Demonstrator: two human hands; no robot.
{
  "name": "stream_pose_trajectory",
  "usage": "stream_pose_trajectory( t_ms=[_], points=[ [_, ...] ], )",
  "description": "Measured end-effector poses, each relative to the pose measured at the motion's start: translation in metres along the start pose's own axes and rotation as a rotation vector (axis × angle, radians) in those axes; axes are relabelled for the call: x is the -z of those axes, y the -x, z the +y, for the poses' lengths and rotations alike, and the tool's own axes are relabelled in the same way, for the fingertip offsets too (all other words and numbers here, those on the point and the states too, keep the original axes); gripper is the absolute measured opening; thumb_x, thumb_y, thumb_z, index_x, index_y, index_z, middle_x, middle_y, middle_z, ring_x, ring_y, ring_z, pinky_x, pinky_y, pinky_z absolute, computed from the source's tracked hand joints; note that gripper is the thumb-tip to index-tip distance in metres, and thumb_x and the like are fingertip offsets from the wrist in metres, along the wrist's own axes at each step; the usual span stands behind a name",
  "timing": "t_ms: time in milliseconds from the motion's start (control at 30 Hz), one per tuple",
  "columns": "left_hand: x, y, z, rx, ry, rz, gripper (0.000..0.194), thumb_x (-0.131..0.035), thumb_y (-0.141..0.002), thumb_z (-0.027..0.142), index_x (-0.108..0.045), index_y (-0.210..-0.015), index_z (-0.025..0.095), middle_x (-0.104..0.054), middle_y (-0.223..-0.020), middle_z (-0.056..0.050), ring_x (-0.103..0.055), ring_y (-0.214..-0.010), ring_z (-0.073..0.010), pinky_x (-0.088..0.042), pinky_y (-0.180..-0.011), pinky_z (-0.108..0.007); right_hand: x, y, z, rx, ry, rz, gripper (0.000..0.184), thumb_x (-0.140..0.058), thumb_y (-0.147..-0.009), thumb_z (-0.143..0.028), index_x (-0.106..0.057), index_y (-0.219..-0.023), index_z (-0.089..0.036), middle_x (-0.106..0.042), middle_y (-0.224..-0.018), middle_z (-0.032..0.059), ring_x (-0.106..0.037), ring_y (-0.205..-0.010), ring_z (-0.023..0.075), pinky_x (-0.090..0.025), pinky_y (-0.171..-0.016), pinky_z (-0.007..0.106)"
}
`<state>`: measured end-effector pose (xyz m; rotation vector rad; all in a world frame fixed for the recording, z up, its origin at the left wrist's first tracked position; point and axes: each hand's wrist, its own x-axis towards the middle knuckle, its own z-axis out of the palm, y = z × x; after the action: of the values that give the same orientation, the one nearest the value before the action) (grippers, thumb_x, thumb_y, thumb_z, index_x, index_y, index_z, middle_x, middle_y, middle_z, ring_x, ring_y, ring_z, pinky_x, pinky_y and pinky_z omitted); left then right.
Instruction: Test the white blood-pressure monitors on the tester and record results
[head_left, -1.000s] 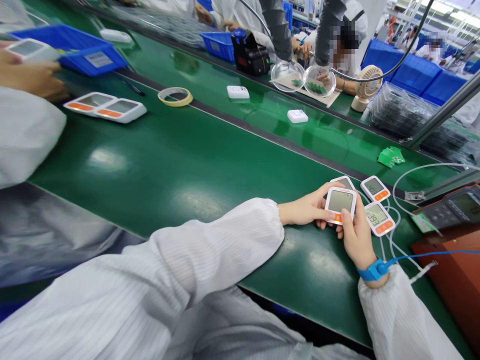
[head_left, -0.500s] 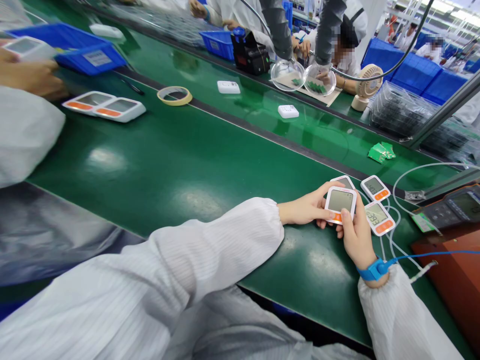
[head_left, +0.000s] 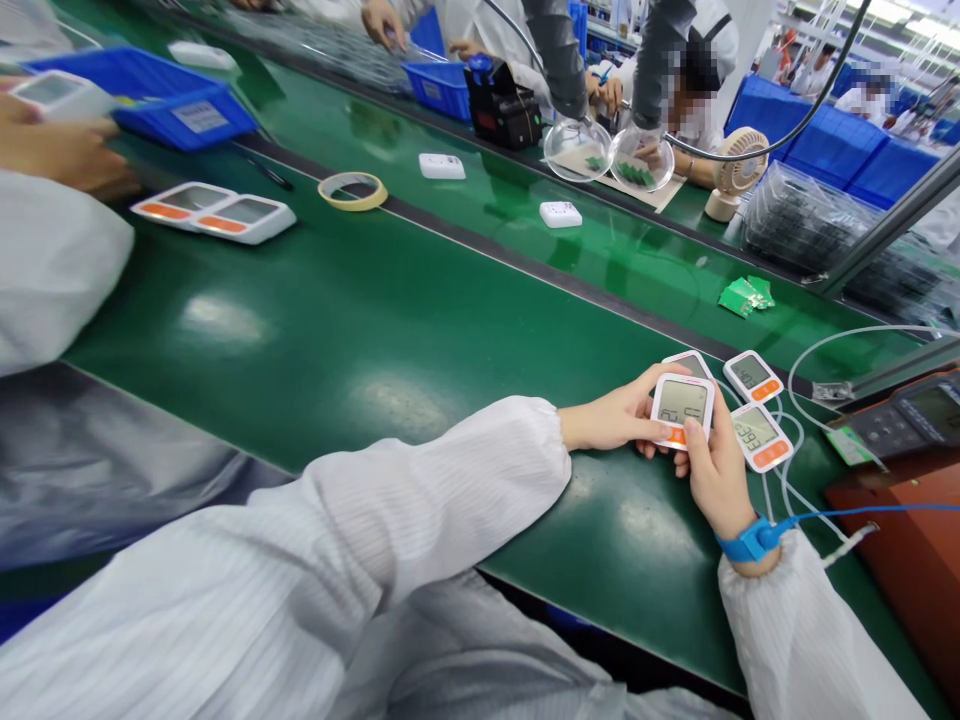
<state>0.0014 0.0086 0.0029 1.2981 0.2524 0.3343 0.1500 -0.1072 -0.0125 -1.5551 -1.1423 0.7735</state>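
Over the green bench [head_left: 457, 335], your left hand [head_left: 621, 415] pinches the left side of the white-framed device [head_left: 684, 398], held between both hands; your right hand [head_left: 716, 475] clasps its right side, just beside a similar device [head_left: 762, 438].

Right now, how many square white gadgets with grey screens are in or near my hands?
4: one gadget in both hands, another partly hidden behind, two to the right; more may be hidden.

Over on right of bench [head_left: 465, 345], display unit [head_left: 683, 398] between left hand [head_left: 611, 417] and right hand [head_left: 718, 475]; another unit [head_left: 688, 362] just behind, two units [head_left: 760, 437] rightward. Well left: tape roll [head_left: 376, 197], bin [head_left: 199, 120] behind, further left.
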Motion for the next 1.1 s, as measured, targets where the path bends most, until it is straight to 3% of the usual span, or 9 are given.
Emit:
stream_pose_trajectory(
  t_ms=[167, 267, 333, 400, 667, 800, 1100],
  points=[
    [0.0005, -0.0008, -0.0017, 0.001, 0.028, 0.023, 0.076, -0.071, -0.083, 0.037, -0.028, -0.144, 0.028, -0.064, -0.097, -0.006, -0.063, -0.069, -0.0142, -0.048, -0.056, -0.022, 0.0002, -0.0007, 0.0001, 0.002, -0.013, -0.002, 0.07, -0.053, -0.095, -0.048, -0.028, -0.153, -0.018, -0.066, -0.076, 0.0019, -0.061, -0.055, 0.018, -0.054, -0.053, 0.031],
    [0.0023, -0.002, -0.003, -0.026, 0.046, 0.031, 0.072, -0.071, -0.083, 0.034, -0.032, -0.143, 0.029, -0.065, -0.096, -0.005, -0.062, -0.068, -0.0124, -0.047, -0.056, -0.021, -0.0009, -0.0007, -0.0004, 0.061, -0.091, 0.016, 0.065, -0.057, -0.093, -0.042, -0.033, -0.149, -0.02, -0.07, -0.097, 0.0073, -0.069, -0.082, 0.0228, -0.057, -0.073, 0.037],
    [0.0033, -0.0022, -0.0031, -0.036, 0.049, 0.043, 0.07, -0.071, -0.082, 0.033, -0.035, -0.142, 0.029, -0.064, -0.096, -0.004, -0.06, -0.067, -0.0112, -0.047, -0.056, -0.021, -0.0017, -0.001, -0.0011, 0.095, -0.175, 0.021, 0.059, -0.058, -0.091, -0.039, -0.038, -0.143, -0.021, -0.068, -0.111, 0.0099, -0.067, -0.101, 0.0251, -0.056, -0.086, 0.041],
    [0.0039, -0.0017, -0.0024, -0.026, 0.052, 0.048, 0.07, -0.07, -0.081, 0.031, -0.037, -0.142, 0.029, -0.063, -0.096, -0.004, -0.058, -0.066, -0.0108, -0.046, -0.055, -0.02, -0.0022, -0.0018, -0.0015, 0.09, -0.243, 0.016, 0.056, -0.061, -0.088, -0.037, -0.04, -0.138, -0.021, -0.067, -0.116, 0.0105, -0.065, -0.107, 0.026, -0.055, -0.09, 0.042],
    [0.0043, -0.0007, 0.0029, 0.025, 0.065, 0.02, 0.072, -0.072, -0.075, 0.029, -0.041, -0.14, 0.028, -0.06, -0.087, -0.002, -0.053, -0.061, -0.0095, -0.042, -0.049, -0.017, -0.0006, -0.0036, -0.0023, 0.025, -0.358, 0.002, 0.05, -0.066, -0.083, -0.035, -0.043, -0.125, -0.022, -0.071, -0.107, 0.0085, -0.069, -0.095, 0.0254, -0.057, -0.081, 0.042],
    [0.0035, -0.0005, 0.0029, 0.038, 0.063, -0.004, 0.075, -0.073, -0.075, 0.03, -0.039, -0.142, 0.026, -0.057, -0.077, 0.001, -0.051, -0.056, -0.0093, -0.042, -0.049, -0.018, 0.0001, -0.0026, -0.0045, 0.027, -0.327, 0.012, 0.044, -0.066, -0.084, -0.037, -0.044, -0.12, -0.023, -0.071, -0.104, 0.0075, -0.07, -0.091, 0.0244, -0.057, -0.08, 0.041],
    [0.0045, 0.0006, 0.0003, 0.035, 0.05, -0.067, 0.076, -0.074, -0.076, 0.029, -0.039, -0.144, 0.027, -0.062, -0.076, 0.0, -0.054, -0.054, -0.0083, -0.042, -0.049, -0.017, 0.0027, -0.003, -0.001, 0.006, -0.287, 0.062, 0.034, -0.063, -0.088, -0.044, -0.048, -0.11, -0.023, -0.069, -0.085, 0.0011, -0.066, -0.071, 0.0201, -0.054, -0.065, 0.034]
  ],
)
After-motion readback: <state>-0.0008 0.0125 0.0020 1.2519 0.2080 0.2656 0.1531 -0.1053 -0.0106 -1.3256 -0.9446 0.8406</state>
